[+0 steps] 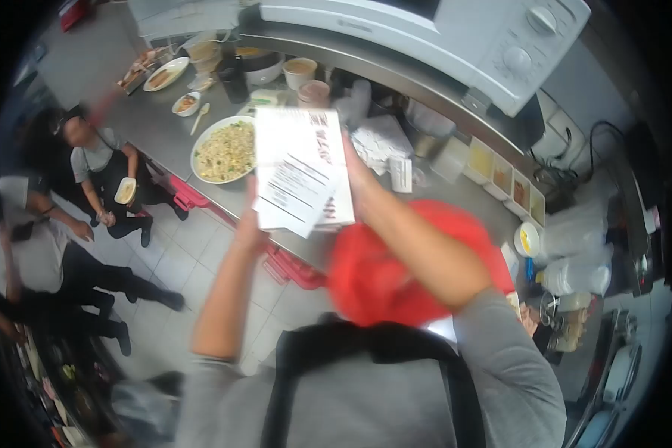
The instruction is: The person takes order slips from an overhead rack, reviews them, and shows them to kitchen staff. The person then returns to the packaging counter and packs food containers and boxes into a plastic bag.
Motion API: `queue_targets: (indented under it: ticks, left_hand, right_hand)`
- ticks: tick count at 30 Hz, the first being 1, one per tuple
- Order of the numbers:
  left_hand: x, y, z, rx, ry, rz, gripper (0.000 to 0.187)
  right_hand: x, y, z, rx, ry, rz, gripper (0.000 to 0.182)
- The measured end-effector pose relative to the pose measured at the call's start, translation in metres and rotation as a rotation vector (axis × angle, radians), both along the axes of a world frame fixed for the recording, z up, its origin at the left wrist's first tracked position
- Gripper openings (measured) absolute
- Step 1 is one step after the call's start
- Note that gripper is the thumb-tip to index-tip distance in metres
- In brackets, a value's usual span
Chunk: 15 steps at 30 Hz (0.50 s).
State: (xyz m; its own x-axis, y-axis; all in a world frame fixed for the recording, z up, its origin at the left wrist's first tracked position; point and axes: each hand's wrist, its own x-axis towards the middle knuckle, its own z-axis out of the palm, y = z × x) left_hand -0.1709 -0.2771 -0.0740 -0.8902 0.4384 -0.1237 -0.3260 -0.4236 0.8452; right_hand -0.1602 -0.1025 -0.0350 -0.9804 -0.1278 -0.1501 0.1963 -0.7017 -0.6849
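A white box (290, 128) with reddish print is held up over the counter's front edge, with a printed paper slip (295, 196) lying against its near face. My left hand (252, 213) grips the box's left side, and my right hand (357, 175) grips its right side. Both hands are partly hidden by the box, fingers wrapped round it. Just left of the box, a large plate of fried rice (226, 149) rests on the steel counter (160, 138). Below my right forearm is a blurred red rounded object (403, 261).
A white microwave (455, 37) stands above the counter's back. To the right are a divided condiment tray (504, 179) and a small bowl with yellow food (527, 240). Small dishes and cups line the back left. Several people are at the left, one seated person (101, 160) holding a bowl.
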Motion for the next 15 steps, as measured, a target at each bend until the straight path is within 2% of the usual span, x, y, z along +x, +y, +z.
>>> queue_targets:
  ticks: [1, 3, 4, 6, 9, 12, 15]
  left_hand:
    - [-0.001, -0.004, 0.015, -0.004, 0.042, 0.035, 0.065]
    - [0.017, -0.005, 0.077, -0.055, 0.124, -0.027, 0.064]
    - [0.026, -0.005, 0.098, -0.048, 0.11, -0.099, 0.064]
    - [0.046, 0.002, 0.132, -0.062, 0.096, -0.243, 0.065]
    - [0.074, 0.018, 0.131, -0.059, 0.028, -0.562, 0.069]
    - [0.093, 0.046, 0.079, -0.101, 0.116, -0.817, 0.08]
    - [0.115, 0.078, 0.053, -0.053, 0.01, -1.039, 0.074]
  right_hand:
    - [0.006, -0.001, 0.017, 0.014, 0.045, -0.041, 0.067]
    - [0.024, 0.0, 0.046, -0.002, 0.101, -0.069, 0.065]
    - [0.048, -0.003, 0.074, 0.03, 0.075, -0.1, 0.064]
    - [0.085, 0.003, 0.095, 0.054, 0.055, -0.234, 0.065]
    - [0.147, 0.019, 0.103, 0.065, -0.05, -0.375, 0.062]
    - [0.211, 0.028, 0.086, -0.131, -0.173, -0.498, 0.061]
    - [0.252, 0.027, 0.056, -0.177, -0.201, -0.6, 0.062]
